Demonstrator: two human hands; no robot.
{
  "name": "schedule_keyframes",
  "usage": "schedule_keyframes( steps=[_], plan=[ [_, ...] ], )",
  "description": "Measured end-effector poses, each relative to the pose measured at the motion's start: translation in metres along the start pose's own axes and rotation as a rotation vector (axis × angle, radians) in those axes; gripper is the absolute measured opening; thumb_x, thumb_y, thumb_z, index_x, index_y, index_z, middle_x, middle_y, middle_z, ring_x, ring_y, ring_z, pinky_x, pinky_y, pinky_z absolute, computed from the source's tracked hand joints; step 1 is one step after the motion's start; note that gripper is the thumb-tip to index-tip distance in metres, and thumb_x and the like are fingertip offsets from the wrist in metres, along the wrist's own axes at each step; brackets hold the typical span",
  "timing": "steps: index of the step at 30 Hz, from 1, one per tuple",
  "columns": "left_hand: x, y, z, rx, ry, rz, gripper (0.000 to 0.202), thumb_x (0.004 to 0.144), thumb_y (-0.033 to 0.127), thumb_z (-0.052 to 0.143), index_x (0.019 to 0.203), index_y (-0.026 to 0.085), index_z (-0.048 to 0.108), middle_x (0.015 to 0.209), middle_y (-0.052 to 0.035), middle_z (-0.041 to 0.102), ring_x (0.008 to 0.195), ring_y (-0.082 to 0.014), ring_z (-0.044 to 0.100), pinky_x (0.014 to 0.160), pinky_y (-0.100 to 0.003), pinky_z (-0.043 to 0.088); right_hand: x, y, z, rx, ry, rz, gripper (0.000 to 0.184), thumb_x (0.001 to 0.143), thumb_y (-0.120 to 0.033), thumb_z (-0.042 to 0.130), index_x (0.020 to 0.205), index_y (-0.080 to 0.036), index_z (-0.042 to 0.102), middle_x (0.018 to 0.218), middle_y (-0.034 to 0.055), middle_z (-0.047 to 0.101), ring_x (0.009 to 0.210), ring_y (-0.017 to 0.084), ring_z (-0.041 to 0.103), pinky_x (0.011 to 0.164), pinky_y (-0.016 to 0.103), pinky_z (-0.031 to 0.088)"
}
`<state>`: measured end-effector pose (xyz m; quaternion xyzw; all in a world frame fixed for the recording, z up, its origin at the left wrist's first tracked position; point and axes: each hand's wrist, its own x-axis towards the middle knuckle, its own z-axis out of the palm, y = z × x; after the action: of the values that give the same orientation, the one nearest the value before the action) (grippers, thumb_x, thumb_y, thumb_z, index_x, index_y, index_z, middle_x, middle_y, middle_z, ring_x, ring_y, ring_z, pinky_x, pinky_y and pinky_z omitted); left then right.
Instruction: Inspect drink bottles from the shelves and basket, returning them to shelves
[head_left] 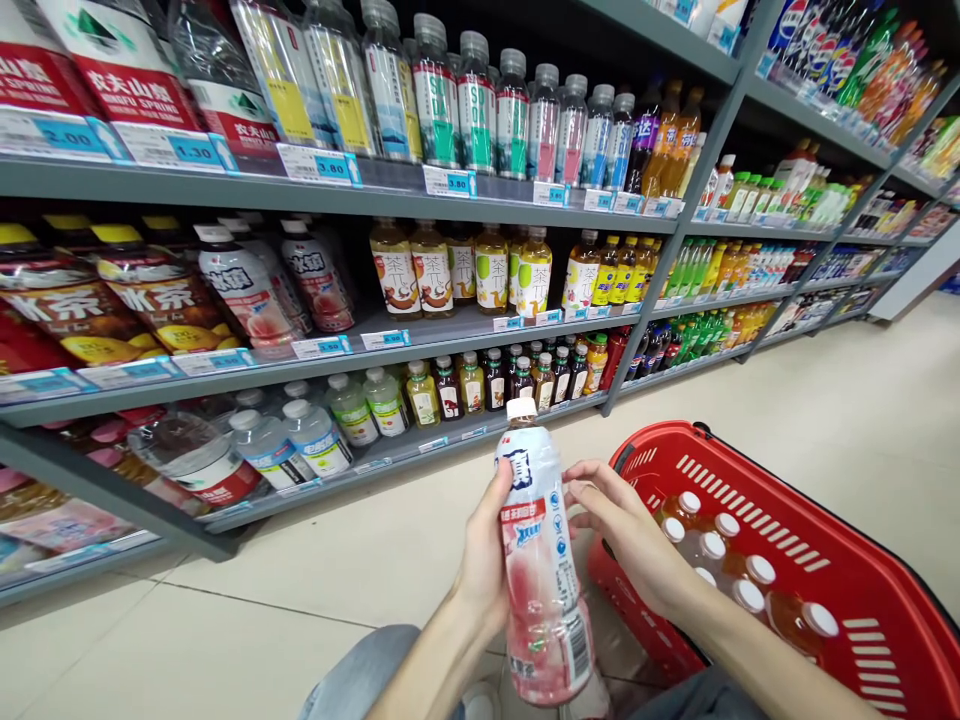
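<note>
A pink peach-drink bottle [541,560] with a white cap stands upright in front of me. My left hand [484,560] is wrapped round its left side. My right hand [622,535] touches its right side with the fingers curled against the label. Just to the right, on the floor, sits a red shopping basket [862,570] holding several white-capped bottles of amber drink [739,575].
Grey shop shelves [337,195] full of bottled drinks run along the left and far side. Matching peach bottles [247,290] stand on the middle shelf. A pale tiled floor [825,400] stretches away to the right. My knee [367,670] shows at the bottom.
</note>
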<state>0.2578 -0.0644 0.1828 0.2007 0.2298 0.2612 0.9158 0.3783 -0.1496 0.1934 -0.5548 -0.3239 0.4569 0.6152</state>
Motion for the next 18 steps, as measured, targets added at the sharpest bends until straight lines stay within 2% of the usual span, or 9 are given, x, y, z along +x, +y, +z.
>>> schedule_keyframes(
  steps=[3, 6, 9, 11, 14, 18],
  plan=[
    [-0.003, 0.006, -0.004, -0.007, -0.092, 0.03, 0.07, 0.063, 0.063, 0.082, 0.109, 0.011, 0.071, 0.078, -0.0081, 0.074, 0.056, -0.0207, 0.067, 0.058, -0.032, 0.056, -0.002, 0.0, -0.003, -0.065, -0.209, 0.031, 0.036, 0.091, -0.053, 0.063, 0.088, -0.019, 0.053, 0.083, -0.0006, 0.059, 0.07, 0.013, 0.058, 0.069, 0.027, 0.047],
    [-0.004, 0.01, -0.007, -0.005, -0.115, -0.017, 0.071, 0.066, 0.068, 0.078, 0.106, 0.009, 0.071, 0.078, -0.0101, 0.073, 0.061, -0.0236, 0.069, 0.063, -0.035, 0.057, -0.008, -0.003, -0.004, -0.196, -0.351, 0.065, 0.042, 0.092, -0.063, 0.055, 0.097, -0.021, 0.056, 0.089, 0.0019, 0.063, 0.071, 0.016, 0.061, 0.068, 0.03, 0.051],
    [-0.003, 0.01, -0.005, 0.003, -0.108, -0.059, 0.069, 0.076, 0.072, 0.067, 0.098, 0.007, 0.072, 0.078, -0.0132, 0.072, 0.072, -0.0271, 0.071, 0.072, -0.037, 0.058, -0.012, -0.005, -0.006, -0.273, -0.335, 0.066, 0.047, 0.092, -0.067, 0.053, 0.107, -0.023, 0.059, 0.096, 0.0053, 0.067, 0.085, 0.021, 0.065, 0.078, 0.034, 0.054],
    [-0.003, 0.009, -0.003, 0.016, -0.12, -0.038, 0.069, 0.08, 0.073, 0.061, 0.098, 0.007, 0.072, 0.079, -0.0139, 0.072, 0.075, -0.0278, 0.072, 0.073, -0.037, 0.058, -0.012, -0.004, -0.006, -0.28, -0.314, 0.062, 0.051, 0.091, -0.069, 0.051, 0.111, -0.023, 0.06, 0.104, 0.0075, 0.068, 0.094, 0.023, 0.065, 0.083, 0.037, 0.055],
    [-0.002, 0.007, -0.001, 0.057, -0.111, 0.02, 0.067, 0.081, 0.071, 0.061, 0.097, 0.007, 0.072, 0.082, -0.0142, 0.073, 0.077, -0.0274, 0.072, 0.073, -0.035, 0.057, -0.009, 0.0, -0.007, -0.263, -0.295, 0.067, 0.056, 0.091, -0.072, 0.05, 0.116, -0.023, 0.061, 0.115, 0.0089, 0.067, 0.102, 0.025, 0.065, 0.09, 0.04, 0.054],
    [-0.001, 0.004, -0.001, 0.104, -0.072, 0.114, 0.062, 0.082, 0.066, 0.065, 0.097, 0.007, 0.072, 0.088, -0.0132, 0.074, 0.081, -0.026, 0.071, 0.079, -0.034, 0.056, -0.006, 0.003, -0.007, -0.241, -0.297, 0.072, 0.06, 0.092, -0.072, 0.048, 0.123, -0.023, 0.06, 0.118, 0.0091, 0.067, 0.104, 0.024, 0.065, 0.099, 0.043, 0.051]
  ],
)
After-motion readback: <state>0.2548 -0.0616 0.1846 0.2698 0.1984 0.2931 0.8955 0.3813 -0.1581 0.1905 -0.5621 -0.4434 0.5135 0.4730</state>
